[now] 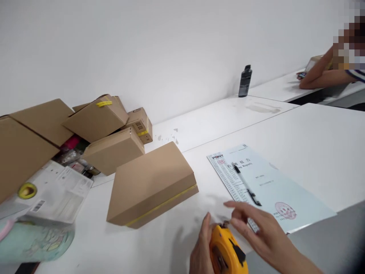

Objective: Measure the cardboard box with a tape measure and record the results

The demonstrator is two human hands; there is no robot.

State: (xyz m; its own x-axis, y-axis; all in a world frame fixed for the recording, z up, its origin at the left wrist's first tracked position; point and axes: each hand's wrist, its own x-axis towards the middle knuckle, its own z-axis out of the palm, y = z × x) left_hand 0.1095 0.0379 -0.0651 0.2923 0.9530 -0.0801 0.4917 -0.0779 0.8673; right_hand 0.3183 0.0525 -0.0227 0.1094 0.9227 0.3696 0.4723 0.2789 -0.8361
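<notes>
A yellow tape measure (228, 253) with black parts sits in my left hand (201, 247), whose fingers wrap round its left side. The metal end of its tape shows at the top of the case. Just right of that end is my right hand (261, 230), with finger and thumb apart and one fingertip close to the tape end; whether it touches cannot be made out. Beyond my hands lies a closed cardboard box (151, 182) with a yellow strip along its side. A pale blue report booklet (273, 182) lies to the right, with a black and clear pen (246, 184) on it.
More cardboard boxes (114, 150) are piled at the left, near a white package (61, 190) and a mint-green bottle (42, 239) lying down. A dark bottle (245, 82) stands by the wall. Another person's arm (322, 78) rests on the far table.
</notes>
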